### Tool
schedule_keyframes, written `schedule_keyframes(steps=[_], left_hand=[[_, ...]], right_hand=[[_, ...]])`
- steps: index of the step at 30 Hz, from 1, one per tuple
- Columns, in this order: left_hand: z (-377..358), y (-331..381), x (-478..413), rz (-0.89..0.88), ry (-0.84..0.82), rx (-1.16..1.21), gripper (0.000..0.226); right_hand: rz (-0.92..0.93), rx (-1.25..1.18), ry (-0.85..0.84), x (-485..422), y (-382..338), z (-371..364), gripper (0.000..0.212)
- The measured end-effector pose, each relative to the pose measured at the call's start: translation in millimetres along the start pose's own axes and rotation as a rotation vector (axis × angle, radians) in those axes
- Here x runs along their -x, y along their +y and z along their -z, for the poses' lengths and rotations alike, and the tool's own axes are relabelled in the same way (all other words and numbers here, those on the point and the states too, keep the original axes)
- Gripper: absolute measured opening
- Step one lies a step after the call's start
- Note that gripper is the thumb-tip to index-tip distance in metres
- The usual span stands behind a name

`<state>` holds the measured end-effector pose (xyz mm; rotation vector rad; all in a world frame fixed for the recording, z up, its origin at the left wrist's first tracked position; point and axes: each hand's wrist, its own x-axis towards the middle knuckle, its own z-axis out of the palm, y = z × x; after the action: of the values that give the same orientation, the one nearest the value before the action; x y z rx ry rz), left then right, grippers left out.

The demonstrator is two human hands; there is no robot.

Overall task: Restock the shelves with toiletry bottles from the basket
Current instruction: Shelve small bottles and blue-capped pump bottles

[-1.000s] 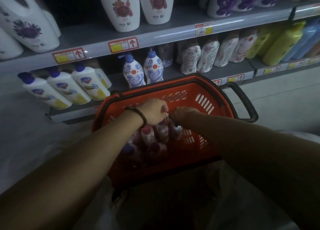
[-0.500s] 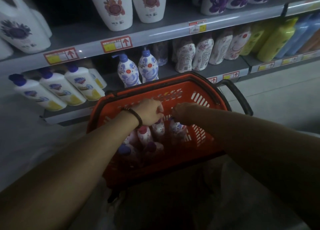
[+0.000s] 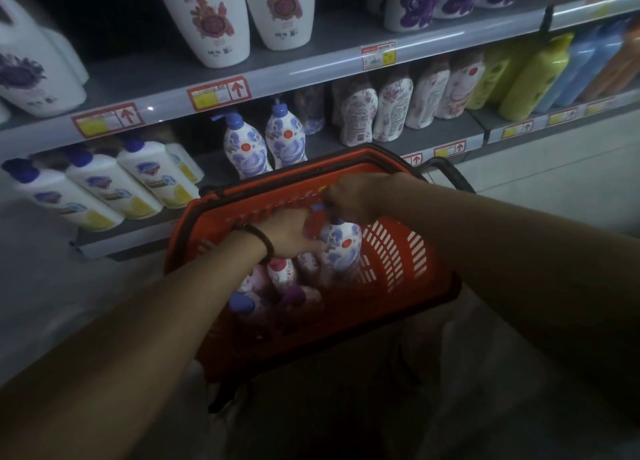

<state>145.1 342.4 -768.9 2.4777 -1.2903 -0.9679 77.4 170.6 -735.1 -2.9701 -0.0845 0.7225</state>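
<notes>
The aisle is dim. A pale tiled floor [image 3: 561,182] runs along the foot of grey metal shelving [image 3: 311,75], whose front edges carry red-and-yellow price tags [image 3: 218,92]. At far left on the upper shelf stands a big white jug with a purple flower [image 3: 27,75]. Below it, three white bottles with blue caps and yellow-banded labels [image 3: 107,182] lean in a row on the bottom shelf. Next along, two tall white bottles with a red flower [image 3: 207,19] stand above. Two blue-and-white floral pump bottles [image 3: 246,148] stand below them, just behind the orange plastic basket [image 3: 398,251] with its black rim and handle.

The left hand [image 3: 287,234] (a dark band circles its wrist) reaches into the basket, fingers stretched flat against the left flank of a blue-flowered white pump bottle [image 3: 341,248]. That bottle stands upright inside the basket, toward its far right side. Its base is hidden among the pink-capped and blue-capped bottles [image 3: 280,272] lying lower down. The right hand [image 3: 353,196] is curled tight round the bottle's blue pump top.

Further right on the bottom shelf stand white bottles with pink floral print [image 3: 391,109], then yellow-green bottles [image 3: 533,75] and light blue bottles [image 3: 585,64]. White bottles with purple flowers [image 3: 415,2] sit above.
</notes>
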Motion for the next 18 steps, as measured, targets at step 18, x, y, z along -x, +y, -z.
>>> schedule_keyframes(steps=[18], left_hand=[[5.8,-3.6,-0.9,-0.094,0.184,0.485,0.091]], right_hand=[[0.049,-0.308,0.217,14.4,7.5,62.4,0.041]])
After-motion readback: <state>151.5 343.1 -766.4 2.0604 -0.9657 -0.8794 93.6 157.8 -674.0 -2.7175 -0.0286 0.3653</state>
